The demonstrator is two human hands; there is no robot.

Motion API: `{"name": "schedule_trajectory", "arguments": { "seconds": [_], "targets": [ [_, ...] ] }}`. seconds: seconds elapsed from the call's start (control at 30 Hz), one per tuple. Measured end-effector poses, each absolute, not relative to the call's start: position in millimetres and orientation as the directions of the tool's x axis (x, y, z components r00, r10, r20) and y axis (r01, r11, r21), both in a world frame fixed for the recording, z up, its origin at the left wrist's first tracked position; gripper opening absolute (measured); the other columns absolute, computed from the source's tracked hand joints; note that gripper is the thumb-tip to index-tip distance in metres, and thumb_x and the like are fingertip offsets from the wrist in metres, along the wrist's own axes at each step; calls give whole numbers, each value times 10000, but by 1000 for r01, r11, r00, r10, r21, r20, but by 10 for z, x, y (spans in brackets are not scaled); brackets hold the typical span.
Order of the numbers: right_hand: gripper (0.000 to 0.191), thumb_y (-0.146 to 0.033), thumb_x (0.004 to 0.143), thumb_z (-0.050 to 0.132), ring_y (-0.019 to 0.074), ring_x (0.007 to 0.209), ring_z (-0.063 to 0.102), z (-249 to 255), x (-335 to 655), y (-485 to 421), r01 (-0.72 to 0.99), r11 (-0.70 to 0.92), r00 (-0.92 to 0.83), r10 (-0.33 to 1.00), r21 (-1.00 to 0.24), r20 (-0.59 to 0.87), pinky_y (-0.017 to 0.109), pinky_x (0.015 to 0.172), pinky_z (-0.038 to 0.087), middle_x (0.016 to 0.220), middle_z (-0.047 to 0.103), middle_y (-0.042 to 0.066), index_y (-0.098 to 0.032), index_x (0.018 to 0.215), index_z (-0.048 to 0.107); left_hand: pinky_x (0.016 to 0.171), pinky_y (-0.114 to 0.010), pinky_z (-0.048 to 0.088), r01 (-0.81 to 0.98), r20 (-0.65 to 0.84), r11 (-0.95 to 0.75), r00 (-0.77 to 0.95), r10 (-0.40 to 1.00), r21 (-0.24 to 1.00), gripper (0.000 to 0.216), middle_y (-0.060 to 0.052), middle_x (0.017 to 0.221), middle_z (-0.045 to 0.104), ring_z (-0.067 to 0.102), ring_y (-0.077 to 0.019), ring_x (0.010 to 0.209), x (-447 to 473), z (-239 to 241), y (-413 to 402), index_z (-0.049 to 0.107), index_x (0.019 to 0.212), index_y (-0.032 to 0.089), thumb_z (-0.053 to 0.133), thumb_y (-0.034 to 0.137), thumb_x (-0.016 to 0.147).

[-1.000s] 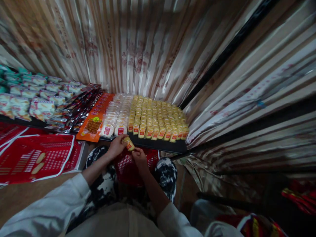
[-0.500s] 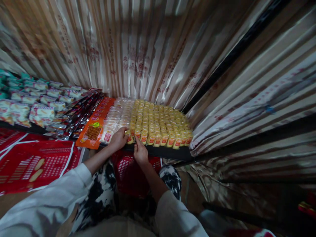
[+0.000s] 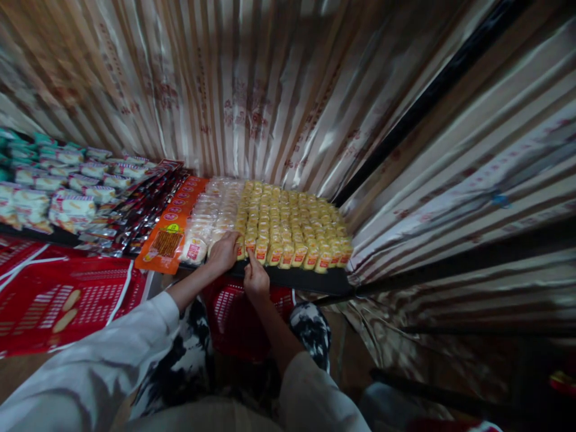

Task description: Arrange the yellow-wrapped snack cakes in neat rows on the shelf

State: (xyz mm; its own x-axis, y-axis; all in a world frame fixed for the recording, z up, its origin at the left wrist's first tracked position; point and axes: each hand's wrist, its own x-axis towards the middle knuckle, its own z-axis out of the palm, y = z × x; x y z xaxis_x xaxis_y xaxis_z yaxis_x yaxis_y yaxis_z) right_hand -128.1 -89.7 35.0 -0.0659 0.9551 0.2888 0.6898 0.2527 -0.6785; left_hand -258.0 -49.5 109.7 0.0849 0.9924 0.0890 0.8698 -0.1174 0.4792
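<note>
Rows of small yellow snack packs with red labels fill a black shelf. My left hand is curled over the front left corner of those rows, its fingers closed on a yellow pack there. My right hand is just to its right at the shelf's front edge, fingertips pinched against the front row of packs. Pale round packs lie immediately left of my left hand.
Orange packets, dark red packets and white-and-green bags line the shelf to the left. A red plastic basket sits below my hands, between my knees. Flattened red crates lie lower left. Striped shiny curtains hang behind and to the right.
My left hand carried a yellow pack up from over the basket to the front left of the yellow rows. My right hand followed up to the shelf edge.
</note>
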Motion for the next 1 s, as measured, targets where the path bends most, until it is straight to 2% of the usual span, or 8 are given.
{"name": "schedule_trajectory", "arguments": {
  "seconds": [0.13,0.23,0.37,0.47,0.67,0.77,0.9,1.0],
  "targets": [
    [519,-157,855,318,167,891,632,321,-1283,-903,694,244,-46,954,-677,297,260,834,492,1053,667,110,-123,1359,434,876,-305,470,861,131,-148,95,987,486,327,-86,1146,555,571,-195,1034,-2547,1039,-493,509,1177,177,437,125,863],
    [515,-164,862,317,163,898,633,304,-1297,-906,705,237,-34,953,-668,302,252,832,494,1118,650,112,-128,1364,428,839,-300,493,855,179,-138,54,982,501,323,-91,1154,519,581,-192,1005,-2520,1002,-532,509,1176,181,433,133,865],
    [520,-161,865,323,150,924,631,302,-1317,-912,724,226,-20,951,-652,308,234,850,490,1160,636,104,-136,1377,409,817,-324,509,846,240,-110,-22,971,522,422,-120,1216,443,579,-210,995,-2485,953,-598,417,1278,167,443,151,856],
    [522,-158,868,322,153,954,629,323,-1328,-924,734,216,-13,953,-644,304,234,856,493,1186,624,111,-130,1384,398,866,-353,494,819,295,-106,-79,952,564,488,-145,1245,394,527,-237,1086,-2448,868,-659,353,1317,149,452,136,840],
    [490,-175,883,323,171,1060,599,384,-1349,-941,755,176,0,963,-631,268,243,886,486,1254,588,103,-138,1357,442,984,-427,416,750,394,-184,-110,913,636,387,-144,1185,413,435,-248,1170,-2324,593,-808,433,1208,142,439,93,823],
    [480,-185,891,317,167,1083,590,388,-1354,-940,756,164,12,965,-634,263,237,900,477,1254,587,105,-127,1350,450,990,-407,413,757,367,-157,-116,923,634,379,-141,1206,420,435,-241,1177,-2289,530,-833,447,1217,142,434,108,840],
    [479,-175,890,309,167,1147,554,367,-1349,-935,753,183,-4,962,-632,273,248,958,442,1281,567,103,-112,1341,457,896,-375,469,829,226,-37,-109,968,558,382,-159,1298,408,462,-267,1170,-2294,545,-809,464,1258,151,425,164,878],
    [488,-162,884,301,164,1171,536,349,-1346,-932,748,196,-11,959,-634,284,253,977,428,1292,558,103,-104,1343,453,864,-364,481,855,163,-14,-83,983,519,385,-157,1349,395,467,-276,1184,-2338,544,-786,477,1273,181,412,180,894]
  ]
}}
